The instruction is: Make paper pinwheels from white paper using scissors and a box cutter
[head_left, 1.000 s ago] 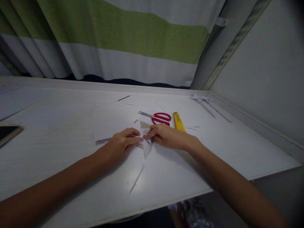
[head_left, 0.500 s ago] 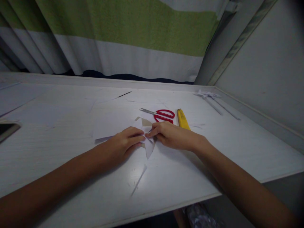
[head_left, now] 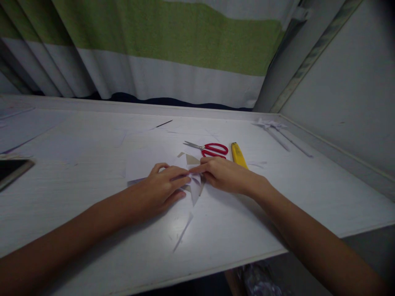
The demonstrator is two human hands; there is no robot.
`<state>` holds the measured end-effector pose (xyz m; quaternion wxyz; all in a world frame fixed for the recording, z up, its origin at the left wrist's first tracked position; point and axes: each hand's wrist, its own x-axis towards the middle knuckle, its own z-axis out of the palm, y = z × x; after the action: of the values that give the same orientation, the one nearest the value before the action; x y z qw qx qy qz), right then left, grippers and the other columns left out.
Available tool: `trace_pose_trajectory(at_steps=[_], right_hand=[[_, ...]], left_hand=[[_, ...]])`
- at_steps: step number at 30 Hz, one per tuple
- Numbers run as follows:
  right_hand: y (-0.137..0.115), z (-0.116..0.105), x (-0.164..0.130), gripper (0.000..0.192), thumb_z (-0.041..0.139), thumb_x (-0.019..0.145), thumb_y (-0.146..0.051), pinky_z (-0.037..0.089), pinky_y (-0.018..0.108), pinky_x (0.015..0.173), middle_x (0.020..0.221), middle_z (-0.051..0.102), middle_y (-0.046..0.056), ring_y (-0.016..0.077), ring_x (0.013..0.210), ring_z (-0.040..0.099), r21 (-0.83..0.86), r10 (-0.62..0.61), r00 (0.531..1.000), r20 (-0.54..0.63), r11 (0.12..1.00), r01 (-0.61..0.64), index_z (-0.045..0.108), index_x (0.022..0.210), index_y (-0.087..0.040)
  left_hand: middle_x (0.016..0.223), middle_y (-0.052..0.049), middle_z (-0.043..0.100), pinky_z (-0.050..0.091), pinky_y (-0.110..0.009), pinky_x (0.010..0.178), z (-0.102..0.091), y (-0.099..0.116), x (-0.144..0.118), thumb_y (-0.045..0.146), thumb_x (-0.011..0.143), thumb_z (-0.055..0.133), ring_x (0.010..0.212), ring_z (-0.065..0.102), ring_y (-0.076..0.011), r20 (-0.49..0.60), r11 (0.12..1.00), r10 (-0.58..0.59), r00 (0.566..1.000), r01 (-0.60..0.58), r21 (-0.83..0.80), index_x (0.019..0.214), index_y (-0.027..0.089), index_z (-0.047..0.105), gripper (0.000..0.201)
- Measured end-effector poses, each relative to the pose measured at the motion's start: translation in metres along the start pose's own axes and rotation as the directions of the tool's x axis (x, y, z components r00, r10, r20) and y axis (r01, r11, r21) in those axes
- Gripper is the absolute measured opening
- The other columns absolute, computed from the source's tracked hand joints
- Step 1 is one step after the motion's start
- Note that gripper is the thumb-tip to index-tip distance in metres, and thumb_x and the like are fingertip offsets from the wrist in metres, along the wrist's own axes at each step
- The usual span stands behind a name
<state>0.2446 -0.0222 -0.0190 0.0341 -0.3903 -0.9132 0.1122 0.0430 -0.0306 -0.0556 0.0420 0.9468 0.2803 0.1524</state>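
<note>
A white paper pinwheel (head_left: 195,193) with pointed, folded blades lies on the table in front of me. From the left, my left hand (head_left: 166,183) holds it down with its fingertips near the centre, the thumb set apart lower down. My right hand (head_left: 217,172) comes from the other side, its index finger pressed onto the centre and the other fingers curled. Both hands hide part of the blades. Just behind lie red-handled scissors (head_left: 216,147), and a yellow utility knife (head_left: 238,155) is beside my right hand.
Paper pinwheels on sticks (head_left: 277,133) lie in the far right corner. A thin black rod (head_left: 164,123) is farther back. A paper strip (head_left: 183,232) lies near the front edge. At the left are a phone (head_left: 14,170) and paper sheets (head_left: 27,127). A curtain (head_left: 173,53) hangs behind.
My left hand's fingers have spread, the thumb dropping away from them. My right index finger has straightened across the pinwheel's centre. The whole view has shifted slightly.
</note>
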Motion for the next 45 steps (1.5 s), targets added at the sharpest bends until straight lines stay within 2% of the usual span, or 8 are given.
trace_pose_trajectory(at_steps=[5, 14, 18, 22, 26, 34, 39, 45], right_hand=[[0.0, 0.002, -0.002, 0.039, 0.036, 0.076, -0.009, 0.036, 0.026, 0.067, 0.087, 0.06, 0.007, 0.0138, 0.078, 0.053, -0.041, 0.002, 0.999, 0.044, 0.999, 0.0, 0.054, 0.109, -0.02], [0.0, 0.002, -0.004, 0.033, 0.035, 0.078, -0.013, 0.036, 0.026, 0.062, 0.081, 0.061, 0.006, 0.0144, 0.069, 0.054, -0.137, -0.012, 0.999, 0.039, 0.99, 0.017, 0.057, 0.102, -0.023], [0.001, 0.002, -0.003, 0.035, 0.035, 0.08, -0.015, 0.036, 0.026, 0.063, 0.084, 0.061, 0.007, 0.0143, 0.071, 0.054, -0.132, -0.007, 0.999, 0.053, 0.991, 0.014, 0.053, 0.11, -0.024], [0.004, 0.003, -0.003, 0.039, 0.034, 0.081, -0.015, 0.037, 0.026, 0.066, 0.089, 0.061, 0.008, 0.0141, 0.075, 0.054, -0.098, -0.018, 0.998, 0.059, 0.995, 0.023, 0.049, 0.115, -0.026], [0.008, 0.002, -0.004, 0.038, 0.035, 0.08, -0.015, 0.037, 0.026, 0.068, 0.09, 0.061, 0.008, 0.0141, 0.077, 0.055, -0.054, -0.01, 0.997, 0.071, 0.998, 0.014, 0.051, 0.113, -0.023], [0.016, -0.004, -0.005, 0.035, 0.038, 0.078, -0.012, 0.039, 0.025, 0.068, 0.087, 0.062, 0.007, 0.0127, 0.073, 0.056, 0.059, -0.021, 0.992, 0.122, 0.998, 0.014, 0.055, 0.108, -0.02], [0.017, -0.006, -0.005, 0.035, 0.038, 0.078, -0.01, 0.039, 0.025, 0.068, 0.086, 0.062, 0.007, 0.0124, 0.073, 0.056, 0.077, -0.059, 0.988, 0.141, 0.996, 0.048, 0.055, 0.108, -0.019], [0.019, -0.005, -0.004, 0.033, 0.039, 0.078, -0.011, 0.038, 0.024, 0.066, 0.085, 0.062, 0.007, 0.0114, 0.071, 0.054, 0.109, -0.051, 0.984, 0.173, 0.994, 0.032, 0.056, 0.106, -0.018]], left_hand=[[0.116, -0.005, 0.05, 0.017, -0.044, 0.09, -0.011, -0.002, 0.0, 0.026, 0.082, 0.036, 0.104, 0.044, -0.0198, 0.102, 0.997, -0.056, 0.993, 0.061, -0.046, 0.111, 0.027, 0.047, 0.031], [0.104, -0.007, 0.054, 0.028, -0.034, 0.075, -0.025, -0.028, -0.002, 0.021, 0.076, 0.04, 0.093, 0.047, -0.0219, 0.064, 0.975, -0.221, 0.973, 0.221, 0.014, 0.111, 0.022, 0.048, 0.036], [0.095, -0.006, 0.055, 0.03, -0.034, 0.074, -0.029, -0.035, -0.002, 0.022, 0.075, 0.04, 0.086, 0.048, -0.0201, 0.142, 0.962, -0.271, 0.952, 0.271, 0.019, 0.108, 0.022, 0.05, 0.034], [0.091, -0.004, 0.055, 0.033, -0.031, 0.075, -0.038, -0.037, -0.001, 0.03, 0.077, 0.042, 0.081, 0.05, -0.0162, 0.264, 0.96, -0.243, 0.933, 0.271, -0.076, 0.112, 0.022, 0.047, 0.037], [0.096, -0.004, 0.056, 0.036, -0.028, 0.076, -0.043, -0.038, -0.004, 0.034, 0.075, 0.047, 0.085, 0.051, -0.0162, 0.287, 0.932, -0.253, 0.924, 0.313, -0.184, 0.115, 0.024, 0.046, 0.041], [0.107, -0.001, 0.056, 0.038, -0.025, 0.079, -0.046, -0.025, 0.002, 0.028, 0.081, 0.038, 0.093, 0.051, -0.0143, 0.225, 0.875, -0.221, 0.949, 0.295, -0.385, 0.111, 0.027, 0.05, 0.032], [0.09, -0.003, 0.06, 0.041, -0.025, 0.071, -0.034, -0.02, 0.007, 0.023, 0.08, 0.04, 0.08, 0.053, -0.0128, 0.116, 0.875, -0.217, 0.969, 0.246, -0.417, 0.099, 0.022, 0.058, 0.026], [0.083, -0.002, 0.053, 0.038, -0.022, 0.06, -0.018, -0.015, 0.018, 0.022, 0.075, 0.047, 0.069, 0.049, -0.0106, 0.043, 0.867, -0.266, 0.963, 0.258, -0.427, 0.078, 0.018, 0.063, 0.016]])
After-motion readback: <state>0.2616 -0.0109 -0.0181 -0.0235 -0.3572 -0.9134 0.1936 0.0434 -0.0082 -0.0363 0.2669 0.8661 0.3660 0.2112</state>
